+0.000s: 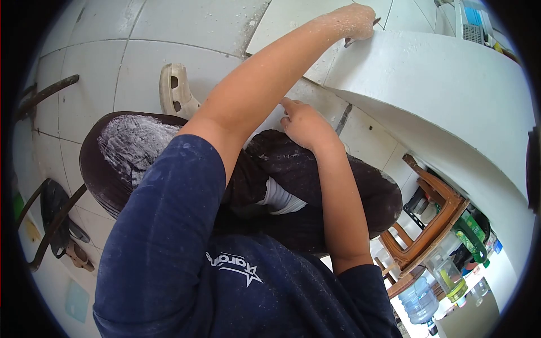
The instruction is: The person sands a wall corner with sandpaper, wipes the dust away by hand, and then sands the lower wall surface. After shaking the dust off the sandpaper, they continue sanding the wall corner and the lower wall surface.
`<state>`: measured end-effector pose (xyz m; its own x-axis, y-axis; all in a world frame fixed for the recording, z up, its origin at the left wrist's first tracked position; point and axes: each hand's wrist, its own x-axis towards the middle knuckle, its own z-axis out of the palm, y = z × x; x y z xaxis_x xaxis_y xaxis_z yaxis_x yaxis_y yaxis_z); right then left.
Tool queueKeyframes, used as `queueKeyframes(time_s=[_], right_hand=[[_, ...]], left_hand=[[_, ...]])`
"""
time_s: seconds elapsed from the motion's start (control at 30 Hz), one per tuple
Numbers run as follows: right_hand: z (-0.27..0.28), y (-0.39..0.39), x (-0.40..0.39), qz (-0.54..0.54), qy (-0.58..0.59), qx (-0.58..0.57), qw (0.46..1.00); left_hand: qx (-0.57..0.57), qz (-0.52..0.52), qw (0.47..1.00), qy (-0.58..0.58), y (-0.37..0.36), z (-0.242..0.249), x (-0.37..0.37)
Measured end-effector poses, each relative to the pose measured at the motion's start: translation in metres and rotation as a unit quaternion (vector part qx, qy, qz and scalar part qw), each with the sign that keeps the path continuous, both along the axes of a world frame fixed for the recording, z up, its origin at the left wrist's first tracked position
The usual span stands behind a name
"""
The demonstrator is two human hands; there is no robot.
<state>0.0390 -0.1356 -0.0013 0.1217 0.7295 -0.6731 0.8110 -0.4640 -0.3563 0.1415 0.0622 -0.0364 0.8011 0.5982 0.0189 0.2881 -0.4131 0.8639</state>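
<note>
Plainly, the outstretched left hand [355, 21] grips a tool [349, 42] (right hand [306, 125] lower, fingers loosely parted).

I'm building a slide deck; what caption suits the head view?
Left hand gripping a thin tool beside a curved white surface, right hand near white-smeared dark trousers.

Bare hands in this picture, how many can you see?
2. The left hand is at the top, gripping a thin dark tool beside the smooth, curved white surface; the right hand is lower, beside the dark fabric trousers. I see no others.
</note>
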Motion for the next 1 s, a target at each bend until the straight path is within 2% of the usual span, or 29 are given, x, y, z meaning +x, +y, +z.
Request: queueKeyframes(time_s=[0.1, 0.17, 0.23, 0.3, 0.4, 0.47, 0.5, 0.6, 0.7, 0.8, 0.9, 1.0], right_hand=[[-0.004, -0.002, 0.002, 0.008, -0.002, -0.003, 1.0], [-0.004, -0.002, 0.002, 0.005, -0.003, -0.008, 1.0], [-0.002, 0.0, 0.003, 0.006, -0.006, -0.009, 1.0], [0.002, 0.001, 0.001, 0.002, -0.007, -0.006, 1.0], [-0.001, -0.001, 0.0, -0.001, 0.002, 0.02, 1.0], [-0.003, -0.002, -0.001, -0.001, 0.007, 0.015, 1.0], [-0.003, -0.002, -0.001, 0.0, 0.008, 0.013, 1.0], [0.004, 0.003, 0.0, 0.003, 0.006, -0.033, 0.999], [0.008, 0.003, -0.001, -0.006, 0.005, -0.012, 1.0], [0.007, 0.001, -0.003, -0.01, -0.002, 0.004, 1.0], [0.0, -0.001, -0.001, 0.019, -0.004, -0.001, 1.0], [-0.002, -0.002, -0.001, 0.012, 0.001, 0.016, 1.0]], left_hand=[[-0.031, -0.081, 0.991, 0.107, 0.003, 0.003, -0.004], [-0.046, -0.064, 0.993, 0.09, -0.002, -0.017, -0.007], [-0.033, -0.062, 0.994, 0.078, 0.0, -0.017, -0.007], [0.01, -0.084, 0.994, 0.074, 0.01, -0.003, -0.003], [-0.067, -0.096, 0.985, 0.127, 0.004, 0.042, -0.024], [-0.031, -0.036, 0.997, 0.064, -0.007, 0.001, -0.014], [-0.013, -0.005, 0.999, 0.031, -0.011, -0.003, -0.017], [-0.052, -0.007, 0.998, 0.018, -0.008, 0.0, -0.016], [0.065, -0.02, 0.997, -0.035, 0.0, 0.01, -0.009], [-0.008, 0.019, 0.999, -0.037, 0.007, -0.01, -0.008], [-0.033, -0.003, 0.998, -0.057, 0.003, -0.024, -0.021], [-0.005, -0.018, 0.998, -0.065, 0.003, -0.018, -0.018]])
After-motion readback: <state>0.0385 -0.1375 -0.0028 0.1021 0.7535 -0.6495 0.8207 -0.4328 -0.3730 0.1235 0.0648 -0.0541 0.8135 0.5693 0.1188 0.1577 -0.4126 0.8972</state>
